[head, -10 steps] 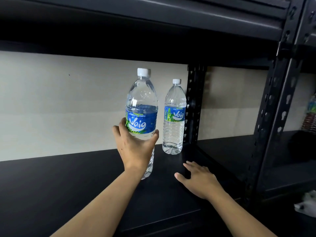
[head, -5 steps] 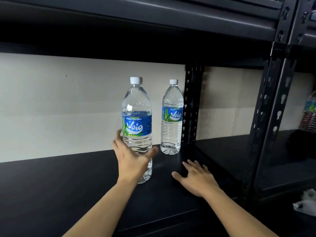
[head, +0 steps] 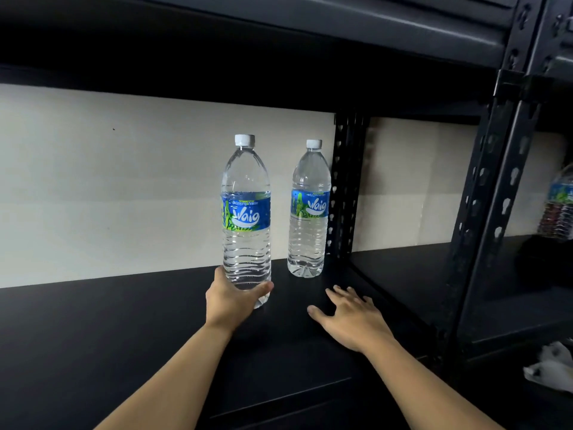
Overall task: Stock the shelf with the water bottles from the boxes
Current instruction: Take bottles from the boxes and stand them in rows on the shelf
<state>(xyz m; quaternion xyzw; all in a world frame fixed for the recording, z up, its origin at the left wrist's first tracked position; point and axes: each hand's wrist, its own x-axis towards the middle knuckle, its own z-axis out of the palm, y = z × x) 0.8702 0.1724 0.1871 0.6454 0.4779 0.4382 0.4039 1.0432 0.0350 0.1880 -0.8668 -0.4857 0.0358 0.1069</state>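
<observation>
Two clear water bottles with white caps and blue labels stand upright on the black shelf board (head: 108,330). The nearer bottle (head: 246,212) is held low at its base by my left hand (head: 231,301), thumb on its right side and fingers behind it. The farther bottle (head: 308,209) stands free at the back right, close to the rear upright post. My right hand (head: 348,318) rests flat on the shelf with fingers spread, in front of the farther bottle and apart from it.
A black perforated post (head: 490,212) stands at the right front, another post (head: 345,184) at the back. The upper shelf (head: 279,32) hangs overhead. Shrink-wrapped bottles (head: 559,206) sit in the neighbouring bay at the far right. Something white and crumpled (head: 552,367) lies lower right.
My left hand has slid from the nearer bottle's label down to its base, and the bottle now stands farther back on the shelf. My right hand has stayed flat in place.
</observation>
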